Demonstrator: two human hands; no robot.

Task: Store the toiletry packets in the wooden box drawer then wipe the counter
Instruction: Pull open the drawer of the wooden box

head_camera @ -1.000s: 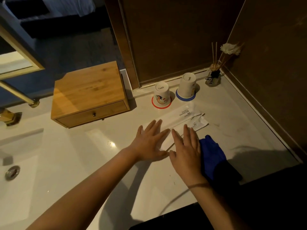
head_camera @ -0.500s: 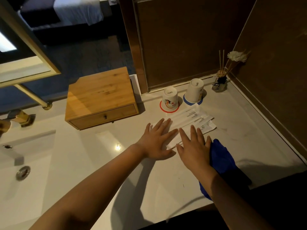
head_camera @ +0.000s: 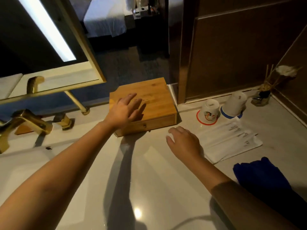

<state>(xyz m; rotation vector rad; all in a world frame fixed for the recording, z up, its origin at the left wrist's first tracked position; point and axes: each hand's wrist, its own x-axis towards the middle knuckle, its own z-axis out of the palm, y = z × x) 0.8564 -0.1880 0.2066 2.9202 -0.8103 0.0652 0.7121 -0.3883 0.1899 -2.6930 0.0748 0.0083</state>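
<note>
your left hand (head_camera: 126,110) spreads open over the wooden box (head_camera: 149,95) near the counter's (head_camera: 149,180) back edge; your right hand (head_camera: 183,141), open and empty, hovers beside the packets (head_camera: 232,140). steady the box, then pull the drawer knob (head_camera: 144,125) straight out.

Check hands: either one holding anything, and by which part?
Nothing held. Left hand is spread over the box top; right hand is open beside the packets.

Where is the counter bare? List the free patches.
Bare: the wide stretch between the sink, wooden box and packets, below both hands. Also right of the packets toward the wall. Crowded: the back right, with two cups, diffuser and blue cloth.
</note>
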